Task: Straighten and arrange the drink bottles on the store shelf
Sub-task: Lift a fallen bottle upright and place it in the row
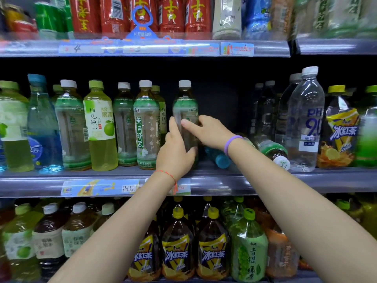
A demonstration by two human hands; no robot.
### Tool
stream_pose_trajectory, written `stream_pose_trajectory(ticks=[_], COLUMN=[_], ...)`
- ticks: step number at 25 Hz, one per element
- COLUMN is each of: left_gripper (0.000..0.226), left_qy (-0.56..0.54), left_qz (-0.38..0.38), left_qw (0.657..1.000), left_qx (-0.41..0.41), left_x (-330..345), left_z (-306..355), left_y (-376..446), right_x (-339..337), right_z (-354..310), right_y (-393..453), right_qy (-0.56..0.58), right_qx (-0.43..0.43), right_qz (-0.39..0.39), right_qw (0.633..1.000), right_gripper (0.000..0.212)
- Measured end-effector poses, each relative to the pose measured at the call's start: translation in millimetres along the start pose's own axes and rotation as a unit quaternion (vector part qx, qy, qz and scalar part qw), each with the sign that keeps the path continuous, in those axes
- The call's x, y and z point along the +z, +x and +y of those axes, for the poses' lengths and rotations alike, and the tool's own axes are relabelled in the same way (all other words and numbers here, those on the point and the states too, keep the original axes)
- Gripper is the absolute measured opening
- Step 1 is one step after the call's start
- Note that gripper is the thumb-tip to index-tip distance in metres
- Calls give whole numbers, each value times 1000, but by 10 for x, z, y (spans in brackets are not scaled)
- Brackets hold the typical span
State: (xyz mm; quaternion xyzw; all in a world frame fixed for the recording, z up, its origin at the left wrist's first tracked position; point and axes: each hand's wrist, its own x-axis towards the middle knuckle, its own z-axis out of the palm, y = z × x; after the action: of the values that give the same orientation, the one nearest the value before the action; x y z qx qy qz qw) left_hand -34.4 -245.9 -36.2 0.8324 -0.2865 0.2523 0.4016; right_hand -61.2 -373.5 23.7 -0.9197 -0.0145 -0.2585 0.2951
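A person's left hand and right hand cover the lower half of an upright tea bottle on the middle shelf, hiding its label and base. Behind the right wrist, a fallen blue-capped bottle shows only its neck end, and the left wrist masks part of a price tag. Top-shelf bottles are cut off at the upper edge, their price strips blurred beyond reading.

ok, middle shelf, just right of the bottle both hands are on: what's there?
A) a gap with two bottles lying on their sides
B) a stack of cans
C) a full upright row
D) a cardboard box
A: right of the held green-label bottle, a blue-capped bottle and a white-capped bottle lie on their sides in a dark gap on the middle shelf.
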Motion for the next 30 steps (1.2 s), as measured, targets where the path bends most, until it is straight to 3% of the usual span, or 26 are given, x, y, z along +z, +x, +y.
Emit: stream_pose_trajectory(ticks=[4,6,8,10,12,14,15,17,19,21,23,25,27,30], left_gripper=[89,76,53,34,37,43,42,37,34,28,29,39,48,61], left_qy=[137,199,138,27,110,202,195,137,59,-8,-62,-127,-160,-90], left_qz=[22,112,162,62,-42,-66,-56,-5,91,191,239,221,163,64], left_qw=[989,971,958,978,978,963,965,975,975,957,941,944,959,986], left_qx=[-41,68,193,199,170,166,163,173,193,221,231,210,166,126], left_x=[-28,-5,36,41,99,203,238,278,261,184,94,12,22,141], left_z=[35,95,173,296,386,378,355,281,242,290,377,439,429,344], left_y=[-20,-100,-155,-217,-238,-230,-222,-209,-202,-164,-91,1,45,1], right_x=[-228,-361,-412,-410,-389,-380,-378,-369,-353,-320,-311,-349,-404,-461], right_z=[160,280,365,391,390,408,416,460,510,524,499,441,407,373], right_y=[-1,-19,-60,-125,-161,-161,-166,-145,-129,-132,-153,-185,-189,-153], right_qy=[-113,-154,-162,-172,-180,-180,-182,-196,-204,-167,-108,-62,-33,-20], right_qx=[0,26,38,22,-2,-14,-19,-33,-48,-64,-89,-80,-44,9], right_qz=[20,17,-21,-72,-100,-109,-112,-118,-119,-100,-49,-1,39,81], right_qw=[993,988,986,982,979,978,977,973,971,979,989,995,998,996], right_gripper=[30,33,44,49,52,60,63,64,63,64,51,47,57,77])
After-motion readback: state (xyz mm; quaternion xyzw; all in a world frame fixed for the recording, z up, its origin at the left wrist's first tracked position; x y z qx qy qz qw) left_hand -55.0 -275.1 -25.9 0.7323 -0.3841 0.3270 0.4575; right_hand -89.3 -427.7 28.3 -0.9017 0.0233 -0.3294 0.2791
